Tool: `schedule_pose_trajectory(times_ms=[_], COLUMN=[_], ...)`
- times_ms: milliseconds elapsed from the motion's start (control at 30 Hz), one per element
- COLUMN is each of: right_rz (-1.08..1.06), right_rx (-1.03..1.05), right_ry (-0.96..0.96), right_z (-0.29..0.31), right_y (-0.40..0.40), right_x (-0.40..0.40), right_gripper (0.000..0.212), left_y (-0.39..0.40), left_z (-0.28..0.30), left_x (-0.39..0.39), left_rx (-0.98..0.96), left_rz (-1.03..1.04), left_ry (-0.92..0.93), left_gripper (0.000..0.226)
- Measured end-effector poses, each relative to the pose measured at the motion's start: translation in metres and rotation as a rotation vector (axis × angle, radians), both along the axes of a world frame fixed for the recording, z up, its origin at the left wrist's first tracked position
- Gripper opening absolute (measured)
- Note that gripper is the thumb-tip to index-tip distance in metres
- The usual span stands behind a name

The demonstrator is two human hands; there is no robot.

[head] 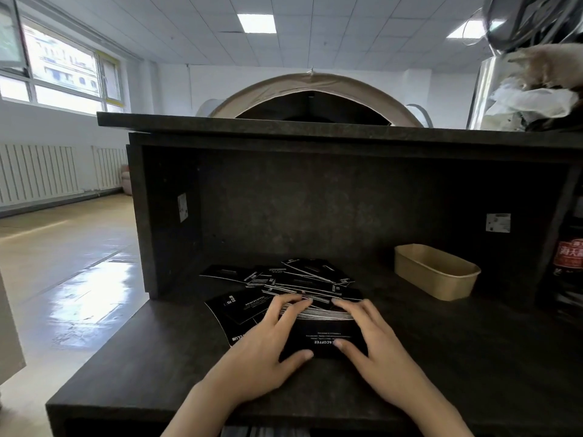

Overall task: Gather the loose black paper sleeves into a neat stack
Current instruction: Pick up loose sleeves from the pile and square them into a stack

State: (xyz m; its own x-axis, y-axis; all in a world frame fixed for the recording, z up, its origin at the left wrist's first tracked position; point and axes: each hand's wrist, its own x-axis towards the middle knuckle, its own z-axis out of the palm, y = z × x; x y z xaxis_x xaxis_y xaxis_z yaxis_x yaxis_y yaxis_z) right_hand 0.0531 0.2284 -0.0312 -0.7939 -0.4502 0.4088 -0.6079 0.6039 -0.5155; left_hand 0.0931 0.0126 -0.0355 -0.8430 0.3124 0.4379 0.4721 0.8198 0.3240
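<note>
A stack of black paper sleeves point(321, 335) with white print sits on the dark counter point(457, 367), its white edges showing at the far side. My left hand point(265, 345) grips the stack's left side, fingers over the far edge and thumb at the near edge. My right hand point(372, 348) grips the right side the same way. Several loose black sleeves point(299, 280) lie scattered in a heap just behind the stack. Two more loose sleeves point(239, 305) lie to the left, partly under my left hand.
A tan paper tray point(437, 272) stands at the back right of the counter. A dark back panel point(315, 209) and raised shelf close off the far side. A bottle with a red label point(568, 263) stands at the right edge. The counter's left edge drops to the floor.
</note>
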Motion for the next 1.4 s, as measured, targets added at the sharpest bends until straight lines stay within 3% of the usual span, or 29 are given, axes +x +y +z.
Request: schedule_pose_trajectory(times_ms=[167,233,300,367,467,767,867,1067,1233,1333,1400], right_rz=[0.015,0.007,-0.005,-0.01,-0.013,-0.033,-0.082,-0.144,-0.128,-0.116,-0.1], right_rx=[-0.023,-0.02,-0.011,-0.014,-0.012,-0.011,-0.042,-0.067,-0.079,-0.125,-0.177], right_ry=[0.019,0.015,0.016,0.017,0.028,0.021,0.043,0.035,0.007,-0.016,-0.028], right_z=[0.0,0.0,-0.001,-0.002,-0.003,-0.002,-0.001,-0.003,-0.003,-0.003,-0.002], right_y=[0.002,0.002,0.002,0.002,0.002,0.001,0.002,0.004,0.005,0.004,0.004], right_x=[-0.001,0.0,0.001,0.001,0.001,0.003,0.003,-0.001,-0.004,-0.005,-0.005], right_gripper=[0.054,0.054,0.053,0.053,0.051,0.048,0.045,0.046,0.039,0.035,0.035], left_y=[-0.001,-0.007,-0.016,-0.022,-0.024,-0.016,-0.012,-0.025,-0.026,-0.026,-0.024], left_z=[0.004,0.002,-0.004,-0.011,-0.017,-0.011,-0.003,-0.001,0.0,0.006,0.008], left_x=[-0.001,-0.006,-0.012,-0.015,-0.017,-0.01,-0.005,-0.004,-0.006,-0.004,-0.002], left_rx=[0.156,0.285,0.271,0.172,0.074,0.08,0.123,0.312,0.625,0.786,0.776], left_rz=[0.023,0.171,0.419,0.643,0.753,0.758,0.808,0.963,0.888,0.718,0.547], left_ry=[0.072,0.191,0.281,0.147,-0.027,0.157,0.107,0.24,0.356,0.449,0.47], left_gripper=[0.049,0.046,0.038,0.047,0.055,0.01,0.017,0.02,0.014,0.011,0.012])
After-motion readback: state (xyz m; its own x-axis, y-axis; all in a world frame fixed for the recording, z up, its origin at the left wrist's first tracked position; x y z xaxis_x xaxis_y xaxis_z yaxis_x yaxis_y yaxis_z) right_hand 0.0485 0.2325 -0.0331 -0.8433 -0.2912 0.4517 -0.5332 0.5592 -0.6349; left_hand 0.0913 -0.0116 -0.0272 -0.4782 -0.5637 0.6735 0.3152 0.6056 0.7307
